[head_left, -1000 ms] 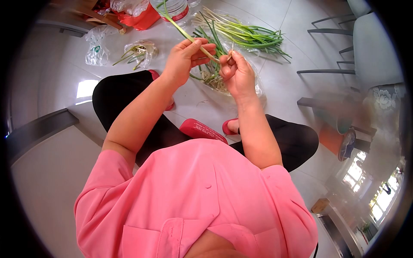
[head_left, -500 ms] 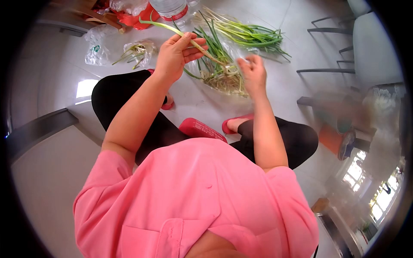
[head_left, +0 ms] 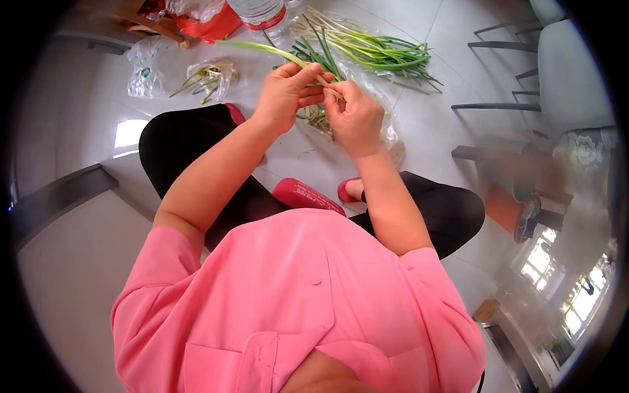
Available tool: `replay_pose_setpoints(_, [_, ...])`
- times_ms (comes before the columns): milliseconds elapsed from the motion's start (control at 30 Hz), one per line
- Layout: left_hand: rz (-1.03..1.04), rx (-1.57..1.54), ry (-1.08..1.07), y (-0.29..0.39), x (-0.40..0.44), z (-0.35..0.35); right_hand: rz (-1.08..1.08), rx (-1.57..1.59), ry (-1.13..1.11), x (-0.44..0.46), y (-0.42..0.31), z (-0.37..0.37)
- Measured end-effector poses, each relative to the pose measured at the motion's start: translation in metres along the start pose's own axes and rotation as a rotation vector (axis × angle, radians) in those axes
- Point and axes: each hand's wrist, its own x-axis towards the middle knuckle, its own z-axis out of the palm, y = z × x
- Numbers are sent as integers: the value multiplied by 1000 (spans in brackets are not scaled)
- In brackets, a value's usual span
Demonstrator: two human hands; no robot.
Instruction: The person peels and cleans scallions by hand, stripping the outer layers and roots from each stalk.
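Observation:
My left hand [head_left: 288, 95] is closed on a single green onion [head_left: 265, 48], its green leaf end pointing up to the left. Close beside it, my right hand [head_left: 354, 118] pinches the pale lower end of the same stalk. Below and behind both hands lies a clear plastic bag [head_left: 386, 118] with green onions and dry scraps, mostly covered by my hands. Farther back, a bunch of green onions [head_left: 380, 52] rests on the floor, leaves toward the right.
At the back left are a crumpled plastic bag [head_left: 145, 69] and a small bag with stalks [head_left: 213, 78]. A large water bottle [head_left: 259, 13] stands beside a red bag [head_left: 209, 26]. Chairs [head_left: 576, 72] stand at the right. A pink slipper [head_left: 304, 196] lies before me.
My right hand has moved left from above the bag to the lower end of the green onion. My left hand has shifted slightly right and toward me, still holding the stalk.

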Motion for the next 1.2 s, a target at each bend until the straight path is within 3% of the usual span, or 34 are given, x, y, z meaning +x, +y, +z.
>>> replay_pose_setpoints(133, [31,24,49,2,2,-1,36,49,37,-1,-3,4])
replay_pose_setpoints(200, [67,-15,65,3,5,-4,136,289,78,-4,8,6])
replay_pose_setpoints(233, [62,-37,83,5,5,-7,271,541,-13,-5,13,6])
replay_pose_setpoints(267, [58,-59,100,7,6,-9,271,541,-14,-7,18,2])
replay_pose_setpoints(333, [49,-70,123,9,8,-12,700,1278,-148,-4,17,-9])
replay_pose_setpoints(467, [119,-22,133,14,14,-22,795,1280,-109,-14,46,-10])
replay_pose_setpoints(633, [237,-54,202,30,17,-36,886,981,-83,-42,103,-23])
replay_pose_setpoints(733, [295,-69,232,32,21,-40,1004,933,-81,-64,130,-26])
replay_pose_setpoints(800, [416,-96,227,34,23,-44,1210,947,39,-72,143,-23])
replay_pose_setpoints(933, [373,-116,225,40,18,-43,1129,890,10,-68,138,-19])
replay_pose_setpoints(1000, [361,-117,209,38,19,-43,933,723,-108,-48,115,-19])
replay_pose_setpoints(1033, [350,-119,195,36,18,-42,937,721,-103,-43,107,-16])
replay_pose_setpoints(1100, [333,-118,192,35,17,-39,649,608,-163,-33,94,-11])
replay_pose_setpoints(1133, [321,-118,198,35,16,-38,652,605,-159,-28,82,-14])
replay_pose_setpoints(1200, [313,-138,176,34,16,-39,492,309,-356,-17,56,-19])
